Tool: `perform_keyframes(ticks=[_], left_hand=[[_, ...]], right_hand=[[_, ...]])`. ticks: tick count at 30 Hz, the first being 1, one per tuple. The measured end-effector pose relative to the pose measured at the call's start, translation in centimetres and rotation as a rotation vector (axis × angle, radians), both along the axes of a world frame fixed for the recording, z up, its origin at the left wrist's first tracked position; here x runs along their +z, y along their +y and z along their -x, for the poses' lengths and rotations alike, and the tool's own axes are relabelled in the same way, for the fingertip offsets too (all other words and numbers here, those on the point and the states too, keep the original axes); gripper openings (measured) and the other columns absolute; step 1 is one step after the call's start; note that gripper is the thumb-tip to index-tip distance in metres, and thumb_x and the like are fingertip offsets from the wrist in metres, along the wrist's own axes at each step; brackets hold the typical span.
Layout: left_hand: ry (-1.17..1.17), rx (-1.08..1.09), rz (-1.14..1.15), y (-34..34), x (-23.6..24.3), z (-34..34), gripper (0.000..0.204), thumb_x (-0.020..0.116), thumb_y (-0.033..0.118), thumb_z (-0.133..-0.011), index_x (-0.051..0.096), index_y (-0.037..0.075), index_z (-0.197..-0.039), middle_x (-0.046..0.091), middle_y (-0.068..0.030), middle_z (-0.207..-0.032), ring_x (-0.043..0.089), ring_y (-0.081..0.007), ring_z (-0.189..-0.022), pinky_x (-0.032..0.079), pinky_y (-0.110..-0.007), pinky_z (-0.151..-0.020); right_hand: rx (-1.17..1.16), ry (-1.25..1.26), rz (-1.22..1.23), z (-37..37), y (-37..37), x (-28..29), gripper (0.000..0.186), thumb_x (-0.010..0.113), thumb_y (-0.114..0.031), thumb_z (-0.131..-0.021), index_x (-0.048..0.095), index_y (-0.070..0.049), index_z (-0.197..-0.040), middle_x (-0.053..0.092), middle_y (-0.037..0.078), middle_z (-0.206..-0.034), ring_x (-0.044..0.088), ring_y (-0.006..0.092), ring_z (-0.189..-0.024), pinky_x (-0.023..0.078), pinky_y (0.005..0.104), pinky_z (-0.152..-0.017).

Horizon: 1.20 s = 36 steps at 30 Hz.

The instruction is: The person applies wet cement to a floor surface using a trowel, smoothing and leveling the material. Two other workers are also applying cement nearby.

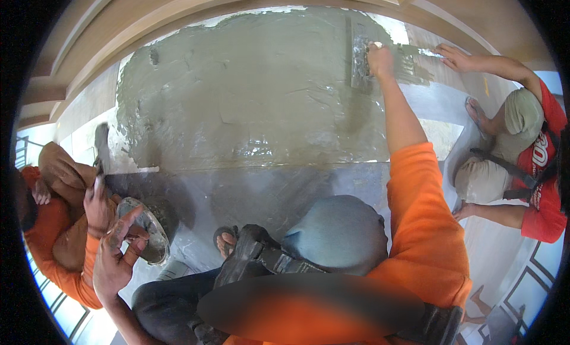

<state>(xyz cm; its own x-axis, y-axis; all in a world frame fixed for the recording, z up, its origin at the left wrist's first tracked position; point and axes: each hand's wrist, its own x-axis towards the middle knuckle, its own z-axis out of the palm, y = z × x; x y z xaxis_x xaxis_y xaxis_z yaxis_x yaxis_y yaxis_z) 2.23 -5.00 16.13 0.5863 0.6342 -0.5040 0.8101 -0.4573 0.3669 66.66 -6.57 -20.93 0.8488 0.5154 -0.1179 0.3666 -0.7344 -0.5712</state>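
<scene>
My right hand (380,61) is closed round the handle of a rectangular plastering trowel (358,55), its flat blade lying on a broad layer of wet grey mortar (237,89). That arm, in an orange sleeve, reaches far forward to the right end of the layer. At the lower left my left hand (116,263) is raised beside a mortar-smeared bucket (155,229). Its index finger and thumb are apart, and nothing shows between them. The hand overlaps the bucket in view; whether it touches the rim I cannot tell.
On the left, a person in orange holds a trowel (102,144) near the bucket. At right, a person in red crouches, one hand (456,58) at the mortar's right edge. Wooden moulding (208,11) borders the far side. A grey rounded knee (338,235) is close in front.
</scene>
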Motion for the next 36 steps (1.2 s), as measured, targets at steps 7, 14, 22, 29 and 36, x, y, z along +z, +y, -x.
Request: perform_keyframes(ticks=[7,14,22,29,36], left_hand=[[-0.010,0.217,0.084,-1.8,0.8,1.1,0.055,0.070,0.012,-0.096,0.055,0.004,-0.148,0.071,-0.0110,-0.090,0.069,-0.0195,-0.086,0.054,-0.034,-0.084],[-0.008,0.150,0.084,-1.3,-0.5,-2.6,0.055,0.070,0.013,-0.096,0.055,0.007,-0.149,0.071,-0.0104,-0.089,0.069,-0.0193,-0.085,0.054,-0.035,-0.084],[0.018,0.124,0.010,-1.3,-0.1,-0.3,0.055,0.069,0.015,-0.097,0.055,0.007,-0.150,0.071,-0.0109,-0.091,0.069,-0.0194,-0.086,0.053,-0.035,-0.085],[-0.022,0.167,0.059,-1.2,-0.4,0.2,0.057,0.069,0.013,-0.096,0.054,0.006,-0.150,0.069,-0.0103,-0.090,0.067,-0.0187,-0.087,0.053,-0.035,-0.085],[0.033,0.208,0.058,-2.4,1.0,0.9,0.060,0.067,0.010,-0.094,0.052,0.006,-0.152,0.069,-0.0107,-0.092,0.067,-0.0203,-0.090,0.051,-0.035,-0.089]], right_hand=[[0.257,0.015,0.109,10.0,9.7,-1.0,0.047,0.056,-0.039,-0.102,0.068,0.004,-0.114,0.073,0.028,-0.112,0.071,0.0412,-0.109,0.053,0.0526,-0.097],[0.441,0.342,-0.061,26.3,13.0,0.0,0.046,0.057,-0.033,-0.101,0.056,0.001,-0.133,0.068,0.027,-0.127,0.065,0.0460,-0.118,0.051,0.0539,-0.102],[0.186,0.203,-0.182,14.2,-2.7,2.0,0.058,0.056,-0.045,-0.103,0.059,0.004,-0.134,0.071,0.026,-0.120,0.068,0.0429,-0.109,0.053,0.0483,-0.095],[-0.048,0.106,0.020,8.1,-8.2,-1.9,0.059,0.055,-0.045,-0.101,0.058,0.009,-0.126,0.069,0.036,-0.113,0.066,0.0492,-0.112,0.052,0.0547,-0.097],[0.106,0.237,-0.162,24.1,4.6,-2.0,0.045,0.060,-0.037,-0.102,0.062,0.005,-0.118,0.072,0.028,-0.109,0.070,0.0445,-0.106,0.054,0.0521,-0.091]])
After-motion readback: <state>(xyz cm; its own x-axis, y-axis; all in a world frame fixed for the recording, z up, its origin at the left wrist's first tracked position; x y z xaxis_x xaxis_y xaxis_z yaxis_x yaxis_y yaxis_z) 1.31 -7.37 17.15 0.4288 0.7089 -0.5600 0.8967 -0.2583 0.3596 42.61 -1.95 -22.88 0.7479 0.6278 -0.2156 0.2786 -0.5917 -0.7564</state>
